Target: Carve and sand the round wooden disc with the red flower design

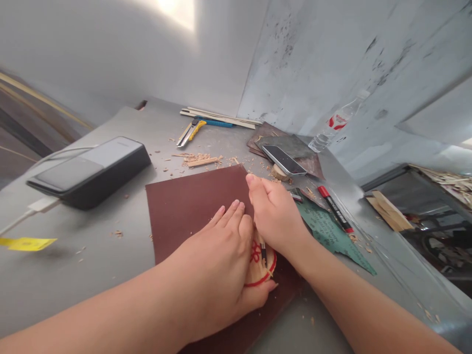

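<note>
A round wooden disc (255, 273) with a red flower and a red rim line lies on a reddish-brown board (191, 201). Across its left side presses my left hand (217, 260), fingers stretched forward and thumb along the near edge, holding it in place. My right hand (275, 211) is wrapped in a fist around a slim carving tool (263, 253). Only the tool's dark lower shaft and metal end show, pointing down at the disc's right part, near a pale wood chip. Its handle is hidden in my fist, and my left hand covers part of the disc.
A black power bank (96, 172) with a cable stands left. Behind are a yellow utility knife (191, 132), wood shavings (201, 160) and thin sticks (221, 118). To the right lie a phone (283, 160), green sandpaper (332, 233), a red-capped marker (335, 209) and a water bottle (337, 122).
</note>
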Motion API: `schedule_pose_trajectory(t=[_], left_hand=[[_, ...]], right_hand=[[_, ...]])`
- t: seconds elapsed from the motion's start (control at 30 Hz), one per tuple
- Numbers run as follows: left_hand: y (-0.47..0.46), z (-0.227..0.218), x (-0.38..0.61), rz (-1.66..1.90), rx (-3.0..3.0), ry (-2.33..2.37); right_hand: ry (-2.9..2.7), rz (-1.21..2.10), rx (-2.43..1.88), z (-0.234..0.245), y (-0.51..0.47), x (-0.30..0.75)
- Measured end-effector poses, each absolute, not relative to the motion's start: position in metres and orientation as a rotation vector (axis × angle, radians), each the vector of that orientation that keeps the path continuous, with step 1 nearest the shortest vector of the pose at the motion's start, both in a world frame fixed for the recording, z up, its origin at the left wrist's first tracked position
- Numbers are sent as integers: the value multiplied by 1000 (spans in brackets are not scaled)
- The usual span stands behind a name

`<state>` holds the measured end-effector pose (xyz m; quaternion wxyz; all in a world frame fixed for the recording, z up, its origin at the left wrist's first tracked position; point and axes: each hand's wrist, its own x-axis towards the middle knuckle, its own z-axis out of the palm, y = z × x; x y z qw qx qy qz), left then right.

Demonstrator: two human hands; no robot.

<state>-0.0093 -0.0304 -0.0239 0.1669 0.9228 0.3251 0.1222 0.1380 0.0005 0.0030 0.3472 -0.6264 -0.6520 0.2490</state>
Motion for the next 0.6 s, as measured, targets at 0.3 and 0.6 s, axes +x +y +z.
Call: schedule_pose_trajectory(t=[0.3, 0.6], left_hand=[[-25, -9, -8, 242, 2550, 824], [-27, -8, -11, 393, 2574, 709]], right_hand=[[-1831, 880, -1319, 9, -2, 131], [-1940, 989, -1230, 18, -8, 124]])
